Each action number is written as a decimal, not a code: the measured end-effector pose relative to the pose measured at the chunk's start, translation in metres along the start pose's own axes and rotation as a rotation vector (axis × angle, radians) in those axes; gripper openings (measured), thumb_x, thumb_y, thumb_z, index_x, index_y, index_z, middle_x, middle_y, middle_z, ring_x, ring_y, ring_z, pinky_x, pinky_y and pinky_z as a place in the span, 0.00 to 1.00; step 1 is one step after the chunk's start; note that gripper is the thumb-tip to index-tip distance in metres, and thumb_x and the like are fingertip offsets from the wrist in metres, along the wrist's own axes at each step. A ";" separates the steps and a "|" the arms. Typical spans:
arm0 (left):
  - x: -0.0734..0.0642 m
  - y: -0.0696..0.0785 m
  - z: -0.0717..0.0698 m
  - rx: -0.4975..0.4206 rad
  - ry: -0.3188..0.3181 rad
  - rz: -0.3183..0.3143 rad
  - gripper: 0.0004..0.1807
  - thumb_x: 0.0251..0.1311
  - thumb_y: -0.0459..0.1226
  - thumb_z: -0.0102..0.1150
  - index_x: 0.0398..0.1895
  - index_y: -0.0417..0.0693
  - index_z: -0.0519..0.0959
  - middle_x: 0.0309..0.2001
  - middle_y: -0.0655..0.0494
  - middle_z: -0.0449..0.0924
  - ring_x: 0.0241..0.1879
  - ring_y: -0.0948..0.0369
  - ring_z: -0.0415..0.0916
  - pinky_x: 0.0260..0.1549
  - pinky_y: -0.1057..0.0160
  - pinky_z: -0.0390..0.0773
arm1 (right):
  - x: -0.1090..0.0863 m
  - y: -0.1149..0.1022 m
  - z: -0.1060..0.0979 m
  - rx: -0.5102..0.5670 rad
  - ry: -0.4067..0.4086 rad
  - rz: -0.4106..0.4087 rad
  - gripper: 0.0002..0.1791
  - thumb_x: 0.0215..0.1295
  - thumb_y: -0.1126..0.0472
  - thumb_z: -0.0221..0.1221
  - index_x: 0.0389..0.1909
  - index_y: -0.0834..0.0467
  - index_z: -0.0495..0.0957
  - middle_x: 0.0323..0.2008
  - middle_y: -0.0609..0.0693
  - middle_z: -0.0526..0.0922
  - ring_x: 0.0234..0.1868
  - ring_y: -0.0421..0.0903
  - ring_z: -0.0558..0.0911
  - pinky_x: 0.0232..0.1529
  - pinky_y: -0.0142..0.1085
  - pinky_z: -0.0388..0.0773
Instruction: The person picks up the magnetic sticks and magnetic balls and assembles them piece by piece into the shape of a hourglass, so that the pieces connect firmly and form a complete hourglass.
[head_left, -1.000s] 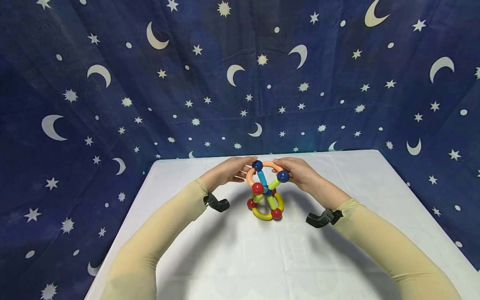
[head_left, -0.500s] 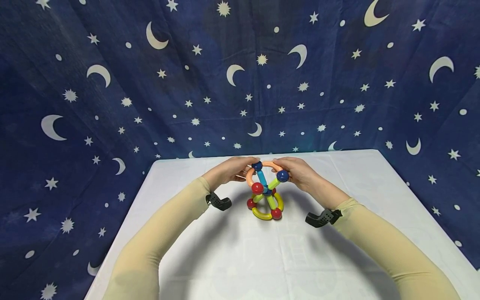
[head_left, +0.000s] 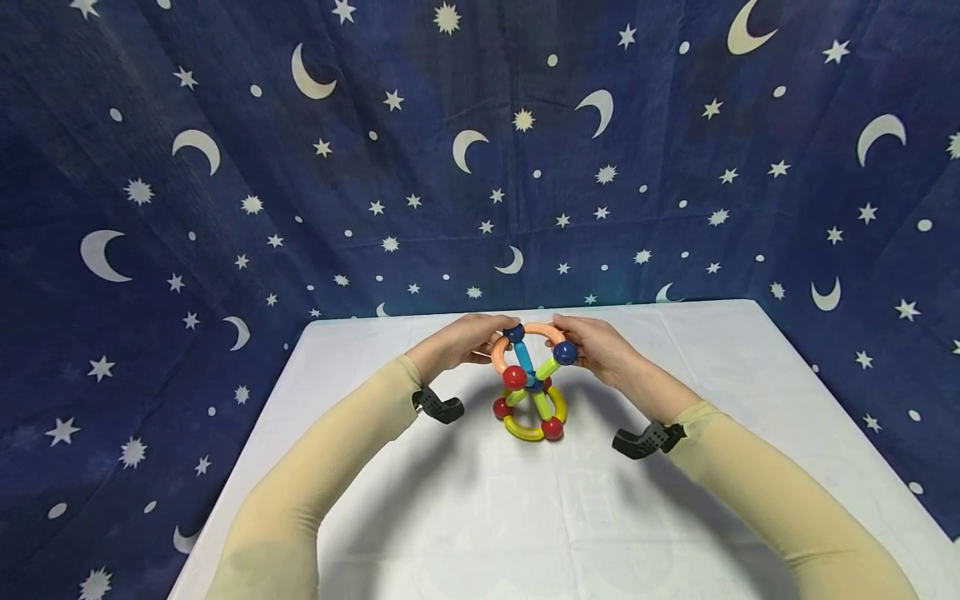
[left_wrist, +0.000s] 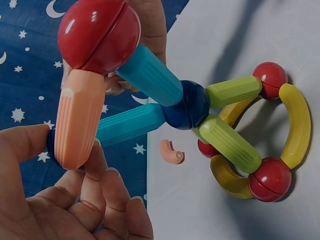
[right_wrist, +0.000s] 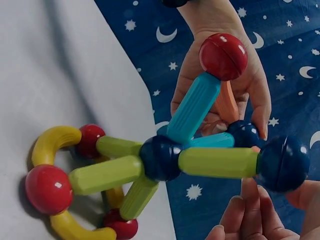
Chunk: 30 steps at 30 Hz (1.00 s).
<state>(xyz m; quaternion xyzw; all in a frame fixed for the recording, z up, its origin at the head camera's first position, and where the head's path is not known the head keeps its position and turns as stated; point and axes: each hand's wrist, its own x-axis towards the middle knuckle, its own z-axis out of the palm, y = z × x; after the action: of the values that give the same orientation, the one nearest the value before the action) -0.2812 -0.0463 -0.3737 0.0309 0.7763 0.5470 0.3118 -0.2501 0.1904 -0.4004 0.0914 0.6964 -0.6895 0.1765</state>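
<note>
A magnetic ball-and-stick model stands on the white table (head_left: 517, 517). Its base is a ring of yellow curved rods (left_wrist: 297, 125) and red balls; green rods (left_wrist: 231, 143) rise to a dark blue centre ball (left_wrist: 186, 105). Turquoise rods and another green rod reach up to a red ball (head_left: 515, 377) and two blue balls. My left hand (head_left: 467, 337) pinches the upper left blue ball (head_left: 514, 332), where an orange curved rod (left_wrist: 80, 120) joins. My right hand (head_left: 597, 343) pinches the rear orange curved rod (head_left: 542, 329) beside the right blue ball (head_left: 566, 353).
A loose orange curved piece (left_wrist: 171, 152) lies on the table near its far edge, behind the model. Close behind that edge hangs a dark blue curtain (head_left: 420, 167) printed with moons and stars. Black camera mounts (head_left: 649, 440) sit on both wrists.
My right fingertips have shifted slightly right along the rear orange rod, whose ridged side now shows where it looked smooth before. My left hand and the model's base stay nearly still.
</note>
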 end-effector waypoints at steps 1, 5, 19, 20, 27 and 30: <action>0.000 0.000 0.000 -0.002 0.001 0.000 0.20 0.68 0.54 0.60 0.42 0.47 0.85 0.29 0.56 0.81 0.28 0.63 0.76 0.45 0.57 0.79 | 0.001 0.003 -0.002 0.000 0.008 0.002 0.28 0.75 0.45 0.57 0.63 0.63 0.76 0.34 0.46 0.86 0.33 0.42 0.83 0.37 0.32 0.79; -0.001 -0.001 0.000 -0.012 0.005 0.004 0.20 0.68 0.54 0.60 0.42 0.47 0.85 0.27 0.58 0.81 0.27 0.63 0.75 0.52 0.53 0.77 | 0.002 0.020 -0.011 -0.050 0.041 0.009 0.28 0.74 0.45 0.58 0.63 0.62 0.75 0.34 0.46 0.85 0.37 0.45 0.81 0.39 0.33 0.78; 0.001 -0.002 0.000 0.005 0.007 0.005 0.21 0.68 0.55 0.59 0.42 0.48 0.85 0.28 0.57 0.82 0.26 0.64 0.76 0.38 0.62 0.77 | -0.024 0.100 -0.006 -0.691 0.003 -0.146 0.46 0.60 0.41 0.70 0.70 0.67 0.68 0.60 0.61 0.77 0.56 0.55 0.77 0.54 0.50 0.77; 0.001 -0.002 0.000 0.005 0.008 0.005 0.21 0.68 0.55 0.59 0.41 0.48 0.85 0.29 0.56 0.82 0.26 0.64 0.75 0.38 0.62 0.77 | -0.024 0.103 -0.004 -0.729 0.003 -0.164 0.49 0.58 0.39 0.71 0.70 0.67 0.68 0.61 0.61 0.77 0.56 0.55 0.76 0.56 0.51 0.77; 0.001 -0.002 0.001 0.002 0.013 0.011 0.20 0.68 0.55 0.59 0.41 0.48 0.86 0.30 0.55 0.83 0.26 0.64 0.76 0.37 0.62 0.77 | -0.023 0.113 0.007 -0.829 0.039 -0.266 0.49 0.51 0.39 0.75 0.66 0.67 0.73 0.59 0.61 0.76 0.59 0.56 0.74 0.60 0.55 0.74; -0.001 -0.002 0.001 -0.001 0.016 0.011 0.20 0.68 0.54 0.59 0.42 0.48 0.86 0.29 0.57 0.83 0.25 0.64 0.76 0.38 0.62 0.77 | -0.022 0.113 0.009 -0.852 0.044 -0.278 0.49 0.51 0.39 0.76 0.66 0.67 0.73 0.58 0.60 0.76 0.57 0.55 0.74 0.59 0.55 0.75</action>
<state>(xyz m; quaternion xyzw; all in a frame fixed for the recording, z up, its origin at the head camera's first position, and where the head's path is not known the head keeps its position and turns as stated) -0.2797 -0.0469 -0.3753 0.0307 0.7781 0.5495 0.3027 -0.1868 0.1878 -0.4969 -0.0691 0.9275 -0.3563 0.0894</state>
